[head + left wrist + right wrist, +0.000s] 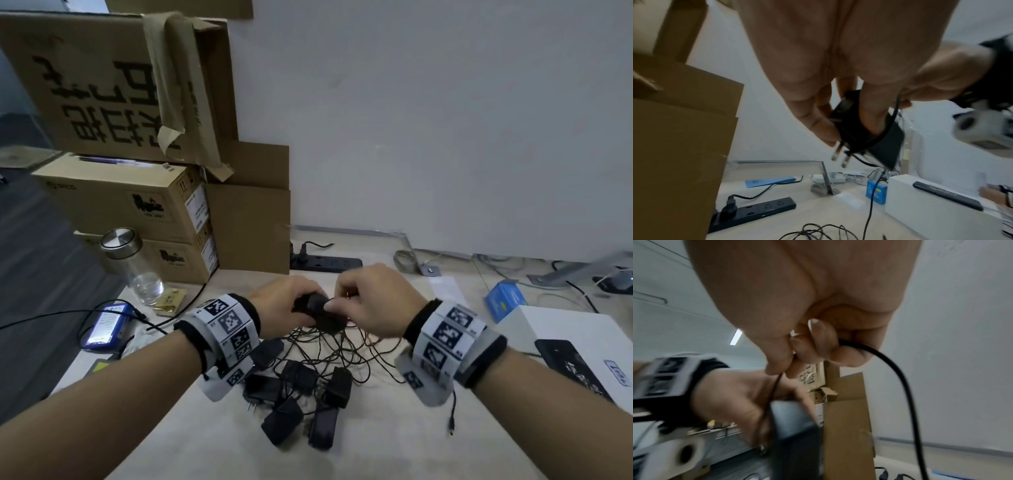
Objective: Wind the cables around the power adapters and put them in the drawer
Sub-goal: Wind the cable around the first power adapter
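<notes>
My left hand (286, 308) grips a black power adapter (313, 305) above the table; the left wrist view shows the adapter (875, 134) with its two metal prongs (840, 155) pointing down and cable turns across its body. My right hand (370, 301) pinches that adapter's thin black cable (898, 378) between thumb and fingers, right beside the adapter. Below my hands lies a pile of several black adapters (301, 401) amid tangled cables (342, 349). No drawer is in view.
Stacked cardboard boxes (126, 192) stand at the back left, with a glass bottle (133, 267) in front. A black power strip (325, 263) lies by the wall. A white box (575, 342) and a blue box (507, 301) sit right, a blue device (108, 325) left.
</notes>
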